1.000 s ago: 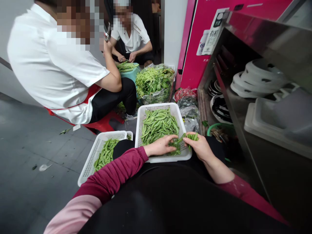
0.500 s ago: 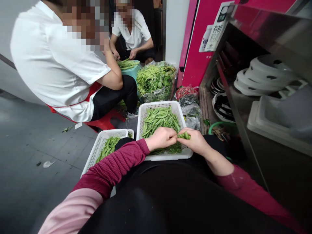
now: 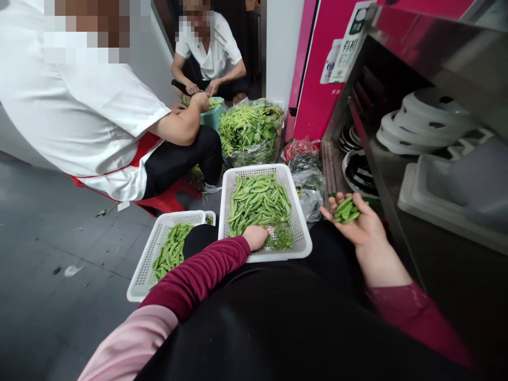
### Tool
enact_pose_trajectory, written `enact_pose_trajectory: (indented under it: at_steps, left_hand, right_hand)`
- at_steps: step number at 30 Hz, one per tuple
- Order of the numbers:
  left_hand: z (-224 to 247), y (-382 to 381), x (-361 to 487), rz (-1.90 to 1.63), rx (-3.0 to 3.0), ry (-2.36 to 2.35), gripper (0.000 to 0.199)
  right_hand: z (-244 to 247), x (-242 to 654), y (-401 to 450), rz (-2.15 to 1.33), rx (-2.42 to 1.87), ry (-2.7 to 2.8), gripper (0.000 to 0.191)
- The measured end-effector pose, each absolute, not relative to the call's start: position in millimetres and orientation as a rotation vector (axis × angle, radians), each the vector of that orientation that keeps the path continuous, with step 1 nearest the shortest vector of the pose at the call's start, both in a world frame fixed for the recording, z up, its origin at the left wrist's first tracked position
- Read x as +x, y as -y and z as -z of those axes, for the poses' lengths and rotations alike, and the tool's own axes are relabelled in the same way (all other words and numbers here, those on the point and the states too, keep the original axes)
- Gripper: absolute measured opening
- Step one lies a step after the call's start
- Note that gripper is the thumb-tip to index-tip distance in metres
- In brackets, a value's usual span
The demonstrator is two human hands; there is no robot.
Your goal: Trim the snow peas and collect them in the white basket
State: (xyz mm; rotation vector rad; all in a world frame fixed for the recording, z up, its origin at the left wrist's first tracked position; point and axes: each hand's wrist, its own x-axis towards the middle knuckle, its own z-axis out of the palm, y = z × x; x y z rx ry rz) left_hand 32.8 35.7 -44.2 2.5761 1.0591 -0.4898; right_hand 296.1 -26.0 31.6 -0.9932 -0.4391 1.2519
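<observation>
On my lap rests a white perforated basket [image 3: 304,241] of green pea pods [image 3: 260,201], with a heap of small green trimmings [image 3: 282,238] in its near right corner. My left hand [image 3: 256,238] is closed at the basket's near side, beside the trimmings; what its fingers hold, if anything, is hidden. Right of the basket, my right hand [image 3: 359,222] is turned palm up, with its fingers curled round several pea pods [image 3: 347,210]. A second white basket [image 3: 145,280] at the left also holds pea pods [image 3: 173,251].
A person in white [image 3: 103,106] sits on a red stool [image 3: 170,198] at the left; another person [image 3: 210,53] crouches behind a blue tub [image 3: 214,116]. Leafy greens [image 3: 252,127] fill a plastic bag ahead. A metal shelf [image 3: 387,174] with stacked dishes stands at the right.
My hands have parted: the left has dropped into the basket, and the right has moved right and turned palm up with pods. The seated person's hand has moved from the face to the tub.
</observation>
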Motion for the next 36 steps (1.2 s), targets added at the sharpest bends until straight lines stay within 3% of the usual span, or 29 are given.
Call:
enact_pose_trajectory:
  at_steps: [5,9,11,16,21,28,36]
  left_hand:
    - [44,-34,32,0.468,2.573,-1.1,0.025]
    - [21,-44,25,0.24,2.395,-1.125,0.02]
    - [5,-46,23,0.079,2.199,-1.056,0.013]
    - [-19,-31,28,-0.156,1.582,-0.922,0.018]
    - [-27,-13,37,-0.335,1.412,-0.928,0.014]
    - [-41,-7,32,-0.485,1.233,-0.86,0.022]
    - [-53,-7,25,-0.442,1.172,-0.814,0.028]
  right_hand:
    - [-13,253,29,-1.445,-1.011,0.39,0.007]
    - [0,220,36,-1.574,-1.123,0.496,0.022]
    - [5,204,39,-1.543,-1.209,0.564,0.028]
    - [10,180,42,-1.317,-1.374,0.946,0.035]
    - [6,186,39,-1.154,-1.477,1.226,0.038]
    - [-3,192,44,-0.903,-1.538,1.34,0.024]
    - [-9,197,45,-0.934,-1.402,1.372,0.014]
